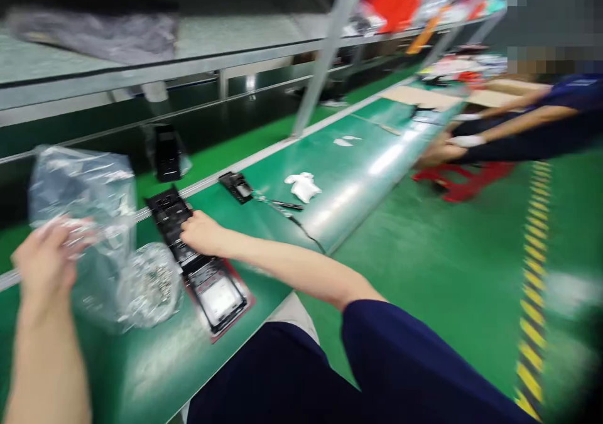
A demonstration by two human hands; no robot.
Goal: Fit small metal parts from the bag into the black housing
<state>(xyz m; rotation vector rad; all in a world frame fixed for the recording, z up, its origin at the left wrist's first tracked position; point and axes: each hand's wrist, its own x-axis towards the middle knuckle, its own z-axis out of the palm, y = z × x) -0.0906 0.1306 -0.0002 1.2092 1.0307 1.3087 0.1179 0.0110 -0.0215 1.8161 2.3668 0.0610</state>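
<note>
My left hand [49, 251] is closed on the crumpled upper part of a large clear plastic bag [87, 182]. Small shiny pieces, too small to name, show inside a rounded clear bag [157, 282] between my hands. Curled fingers of my right hand [203, 232] grip the edge of a long black plastic housing [167, 213], hiding part of it. Towards me, its lower portion is a black frame around a white panel [220, 298], lying on a reddish mat [251, 299].
A smaller black part [237, 187], a black pen-like tool [287, 205] with a cord and a white crumpled piece [304, 187] lie on the green bench [264, 235]. Another black part [167, 151] stands behind the rail. A metal post [325, 59] rises there. A co-worker's arms [509, 122] reach in at right.
</note>
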